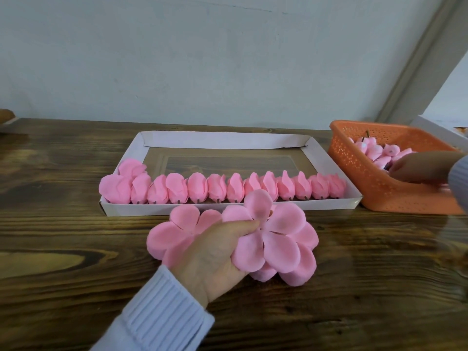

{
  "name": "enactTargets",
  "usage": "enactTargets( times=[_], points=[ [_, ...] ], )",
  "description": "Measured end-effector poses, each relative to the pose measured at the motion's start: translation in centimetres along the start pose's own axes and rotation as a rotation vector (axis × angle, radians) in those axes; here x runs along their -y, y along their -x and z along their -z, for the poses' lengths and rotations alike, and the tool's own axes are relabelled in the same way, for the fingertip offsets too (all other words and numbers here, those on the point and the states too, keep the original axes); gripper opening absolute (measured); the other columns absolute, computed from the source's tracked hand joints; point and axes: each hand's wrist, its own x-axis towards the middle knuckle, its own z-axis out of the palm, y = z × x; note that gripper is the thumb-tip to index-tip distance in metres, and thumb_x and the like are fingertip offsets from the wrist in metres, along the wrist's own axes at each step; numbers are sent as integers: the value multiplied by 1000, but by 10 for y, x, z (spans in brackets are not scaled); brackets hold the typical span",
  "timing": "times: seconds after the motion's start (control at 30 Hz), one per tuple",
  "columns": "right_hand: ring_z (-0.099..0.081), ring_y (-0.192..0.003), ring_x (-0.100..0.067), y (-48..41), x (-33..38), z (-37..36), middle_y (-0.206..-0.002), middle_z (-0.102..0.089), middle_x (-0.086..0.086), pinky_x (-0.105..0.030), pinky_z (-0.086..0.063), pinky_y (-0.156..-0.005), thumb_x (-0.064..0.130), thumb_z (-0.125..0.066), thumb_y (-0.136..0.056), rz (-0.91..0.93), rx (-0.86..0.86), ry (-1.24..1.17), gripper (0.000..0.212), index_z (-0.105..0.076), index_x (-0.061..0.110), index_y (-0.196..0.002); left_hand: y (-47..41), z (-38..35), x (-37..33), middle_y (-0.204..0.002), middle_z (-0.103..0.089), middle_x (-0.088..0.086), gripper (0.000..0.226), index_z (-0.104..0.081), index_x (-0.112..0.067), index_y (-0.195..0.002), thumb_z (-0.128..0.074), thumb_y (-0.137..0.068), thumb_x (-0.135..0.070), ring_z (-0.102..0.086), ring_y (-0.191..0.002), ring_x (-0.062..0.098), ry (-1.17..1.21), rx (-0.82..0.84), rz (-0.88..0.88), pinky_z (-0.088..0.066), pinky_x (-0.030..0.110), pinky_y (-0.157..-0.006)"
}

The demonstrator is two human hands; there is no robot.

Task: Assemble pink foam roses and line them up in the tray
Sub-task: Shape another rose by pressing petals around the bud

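- Nearest, a stack of flat pink petal layers point(278, 239) is pinched by the left hand point(215, 252), thumb curled over its centre, low over the wooden table point(76, 249).
- Beyond it, one row of finished roses point(217, 187) is lined along the near wall of the white tray point(228, 139), with one more behind at the left; most of the tray is judged still to be filled.
- Farther right, the right hand point(425, 165) is lowered among the buds point(374, 150) in the orange basket point(367, 183); whether anything is gripped cannot be told.
- No obstacle is seen between hands and tray.
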Motion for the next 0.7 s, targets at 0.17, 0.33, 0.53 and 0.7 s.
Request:
enactTargets(
  times=[0.17,0.33,0.53,0.7],
  points=[
    [-58,-53,-23,9,10,69,-56,-65,-9,-29,-47,-60,34,-64,-88,-82,-41,292,35,-70,4,-72,6,-5,-4,-74,-45,19,25,-70,-10,-66,-58,-89,-8,-37,-63,25,-62,25,-55,-23,38,-58],
    [-58,-56,-12,48,44,76,-57,-63,4,-26,-44,-48,56,-68,-79,305,-551,-33,32,-69,26,-70,10,-14,-8,-53,-41,19,37,-69,-9,-67,-47,-95,0,-28,-57,28,-200,43,-90,-17,45,-59],
    [-47,-56,-5,143,119,19,-56,-52,10,-18,-42,-57,17,-71,-83,653,-235,-1350,5,-75,20,-83,5,-6,-3,-66,-69,6,9,-62,-3,-88,-56,-91,3,-67,-60,16,-175,-181,36,-58,28,-56],
    [-48,-56,-4,182,153,-32,-66,-61,8,-19,-42,-58,10,-74,-73,774,-81,-1554,13,-73,18,-83,2,2,-5,-75,-68,5,9,-60,-4,-88,-54,-93,0,-67,-67,15,-88,-107,-133,-55,25,-60]
  ],
)
